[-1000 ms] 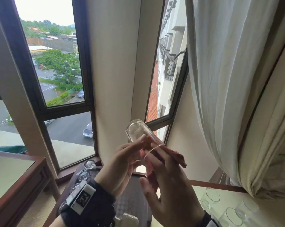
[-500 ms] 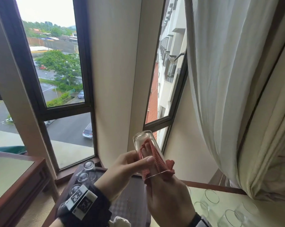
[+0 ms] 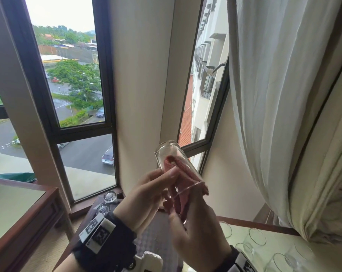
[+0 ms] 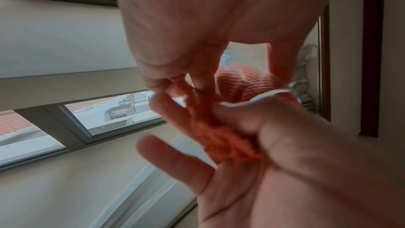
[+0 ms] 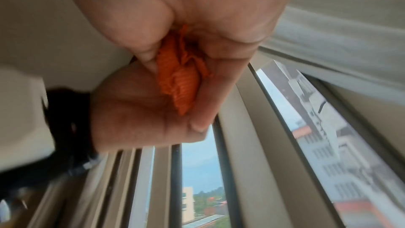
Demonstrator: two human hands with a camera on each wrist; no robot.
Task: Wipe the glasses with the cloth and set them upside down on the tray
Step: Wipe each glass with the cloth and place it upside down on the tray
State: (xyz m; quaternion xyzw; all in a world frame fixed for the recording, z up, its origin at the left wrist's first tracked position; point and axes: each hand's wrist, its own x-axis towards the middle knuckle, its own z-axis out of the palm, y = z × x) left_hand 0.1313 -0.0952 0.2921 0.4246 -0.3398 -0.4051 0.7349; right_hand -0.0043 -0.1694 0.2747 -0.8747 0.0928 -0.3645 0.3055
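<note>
Head view: clear cylindrical drinking glass [image 3: 175, 165] held up in front of the window corner, base tilted up and away, open rim toward the person. Left hand [image 3: 146, 201] grasps the glass wall, thumb laid along the near side. Right hand [image 3: 195, 238] has its fingers pushed into the mouth of the glass together with the orange cloth [image 3: 178, 169]; a fold of cloth spills over the rim on the right.

Only this view shows the surroundings: dark patterned tray [image 3: 156, 244] below the hands, two glasses upside down [image 3: 109, 196] at its far left end; upright glasses [image 3: 257, 237] on the pale tabletop [image 3: 280, 250] to the right; white curtain [image 3: 274, 95] above them.

Left wrist view: waffle-weave texture of the cloth [image 4: 241, 82] visible through the glass; rim [image 4: 269, 94] reads as a thin bright arc. Right-hand little and ring fingers [image 4: 175, 160] spread free outside the glass.

Right wrist view: glass not distinguishable; the cloth [image 5: 181, 82] bunched and ribbed, clenched between right thumb and fingers [image 5: 219, 84]. Image blurred.
</note>
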